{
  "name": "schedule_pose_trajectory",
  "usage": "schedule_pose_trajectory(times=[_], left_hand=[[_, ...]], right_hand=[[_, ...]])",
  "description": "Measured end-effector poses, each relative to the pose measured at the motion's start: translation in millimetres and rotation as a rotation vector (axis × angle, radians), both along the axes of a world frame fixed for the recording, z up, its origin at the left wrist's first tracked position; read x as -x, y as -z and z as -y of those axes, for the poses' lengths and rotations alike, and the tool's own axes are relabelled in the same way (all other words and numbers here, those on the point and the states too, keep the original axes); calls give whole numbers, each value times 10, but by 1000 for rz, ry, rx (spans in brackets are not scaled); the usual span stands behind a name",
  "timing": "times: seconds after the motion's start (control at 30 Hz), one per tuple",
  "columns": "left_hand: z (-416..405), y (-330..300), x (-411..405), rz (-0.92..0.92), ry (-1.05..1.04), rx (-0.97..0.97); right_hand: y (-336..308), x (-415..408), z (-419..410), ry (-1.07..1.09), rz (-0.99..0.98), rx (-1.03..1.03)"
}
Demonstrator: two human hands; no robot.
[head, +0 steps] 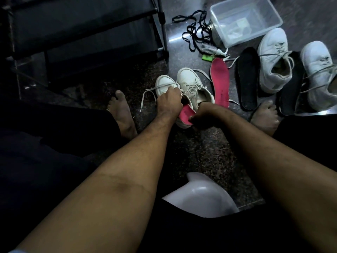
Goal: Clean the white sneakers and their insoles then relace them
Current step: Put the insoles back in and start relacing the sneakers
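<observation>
Now | L hand (pixel 168 101) grips sneaker (pixel 194 94) collar to steady it on floor btwn feet | R hand (pixel 201 118) fingers pinch pink insole (pixel 186 114) heel, half out of shoe | 2nd pink insole (pixel 220 83) lies beside, already out.

Two bare forearms reach forward and down from a seated person, hands meeting low between the bare feet.

The left hand (pixel 168 102), back turned up, has its fingers curled over and into the opening of a white lace-up sneaker (pixel 194 92), gripping its collar. The right hand (pixel 201 118) lies just beside it, thumb and curled fingers pinching the heel end of a pink foam insole (pixel 186 114) that sticks out of the sneaker. The two wrists nearly touch. Both arms are uncovered to the elbow; dark trouser legs flank them. One bare foot rests flat on the floor at either side.
</observation>
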State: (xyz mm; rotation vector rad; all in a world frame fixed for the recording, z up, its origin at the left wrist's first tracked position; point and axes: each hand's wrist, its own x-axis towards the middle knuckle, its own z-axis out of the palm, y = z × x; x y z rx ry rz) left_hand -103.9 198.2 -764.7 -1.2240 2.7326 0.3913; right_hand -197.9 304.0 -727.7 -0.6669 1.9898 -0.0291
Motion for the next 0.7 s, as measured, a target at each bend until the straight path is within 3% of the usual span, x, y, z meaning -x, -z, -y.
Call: schedule_pose_trajectory(times=[0.37, 0.7], left_hand=[[86, 44, -68, -112, 27, -65], [88, 67, -111, -133, -9, -93]], right_hand=[[209, -199, 122, 62, -252, 298], [287, -221, 143, 21, -303, 328]])
